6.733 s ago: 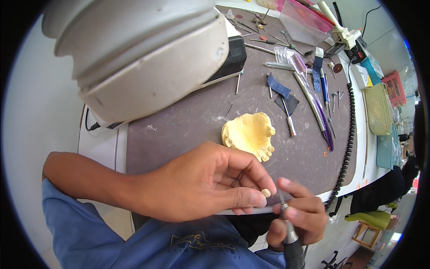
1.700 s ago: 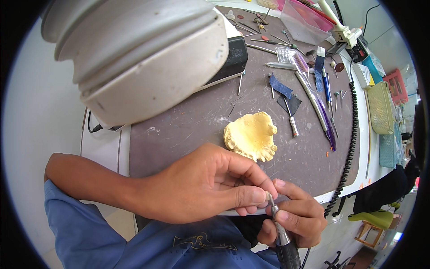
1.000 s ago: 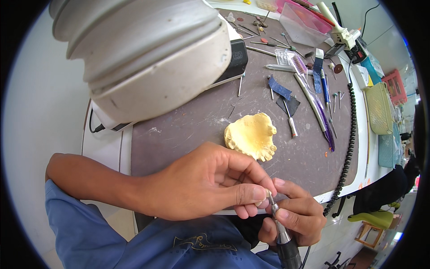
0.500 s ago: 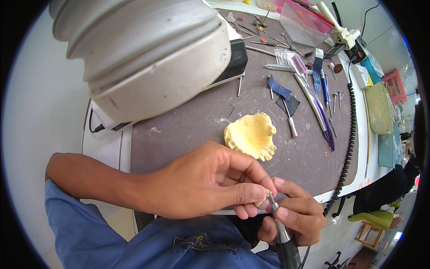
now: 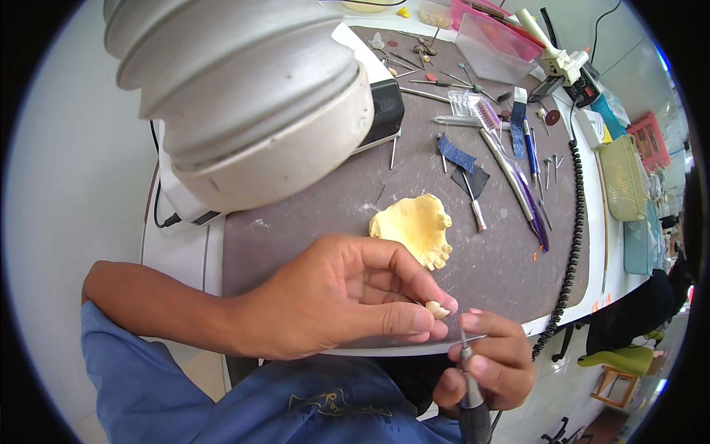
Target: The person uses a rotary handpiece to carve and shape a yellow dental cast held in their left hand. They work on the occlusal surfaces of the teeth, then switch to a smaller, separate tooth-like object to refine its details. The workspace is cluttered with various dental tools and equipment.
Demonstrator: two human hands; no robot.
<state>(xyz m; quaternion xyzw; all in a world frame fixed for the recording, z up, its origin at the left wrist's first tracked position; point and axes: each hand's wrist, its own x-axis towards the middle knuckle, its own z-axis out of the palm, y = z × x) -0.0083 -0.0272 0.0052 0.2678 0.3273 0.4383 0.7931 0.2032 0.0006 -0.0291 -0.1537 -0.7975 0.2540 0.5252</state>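
Note:
My left hand [image 5: 362, 296] pinches a small cream dental crown piece [image 5: 437, 309] between thumb and fingertips, above the table's front edge. To its right, my right hand [image 5: 492, 362] is closed round a dental handpiece [image 5: 475, 407] with a dark body and a metal nose. Its thin tip points up and stands a little apart from the crown piece. A second thin metal sliver shows beside the tip, too small to name. Beyond my left hand, a yellow plaster dental model [image 5: 414, 229] with several teeth lies on the grey-brown mat [image 5: 296, 214].
A ribbed grey suction hose [image 5: 244, 96] looms at the upper left. Several burs, a purple toothbrush [image 5: 510, 163] and blue abrasive strips [image 5: 457, 153] lie at the far right. A clear box [image 5: 495, 48] stands behind; a coiled black cable [image 5: 577, 244] runs along the right edge.
The handpiece tip has come away from the crown piece, and my right hand has moved slightly down and right. My left hand still pinches the crown piece, which is now more exposed.

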